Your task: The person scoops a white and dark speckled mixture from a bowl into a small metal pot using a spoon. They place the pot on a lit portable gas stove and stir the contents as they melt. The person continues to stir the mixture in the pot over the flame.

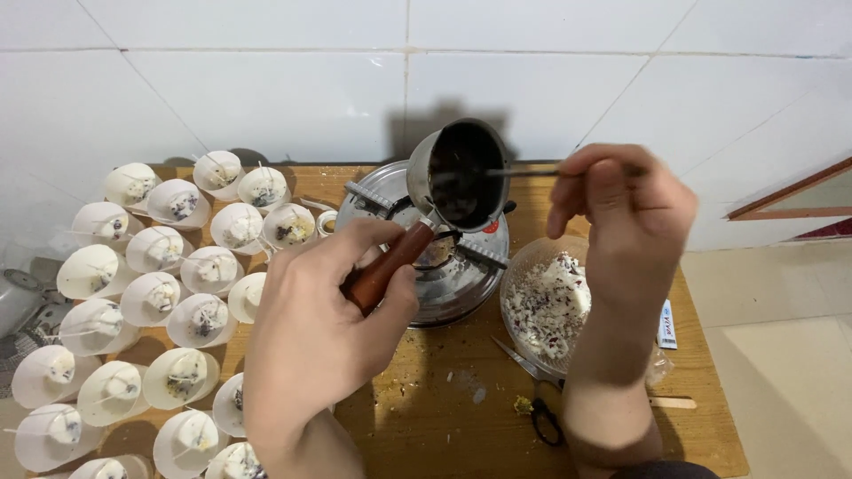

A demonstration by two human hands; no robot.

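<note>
Your left hand (319, 328) has its grip clamped on the reddish wooden handle of a small dark metal pot (457, 173). You hold the pot tipped up on its side above the stove (426, 257), mouth turned toward you, probably so the inside faces you and can be reached.

Your right hand (621, 213) has its grip pinched together on a thin metal stick (524, 172), held level, with the far end inside the pot's mouth. That angle suits scraping or stirring along the wall; what is inside the pot is too dark to tell.

A clear bowl (546, 306) of white flakes mixed with dark red bits sits on the bench (444, 417) just right of the stove, under your right wrist, within easy reach. Scissors (537, 399) lie in front of it, partly hidden by your forearm.

Many small white cups (151, 293) crowd the left of the bench, each with a wick standing in pale filling flecked with bits. They stand well apart from the stove.
</note>
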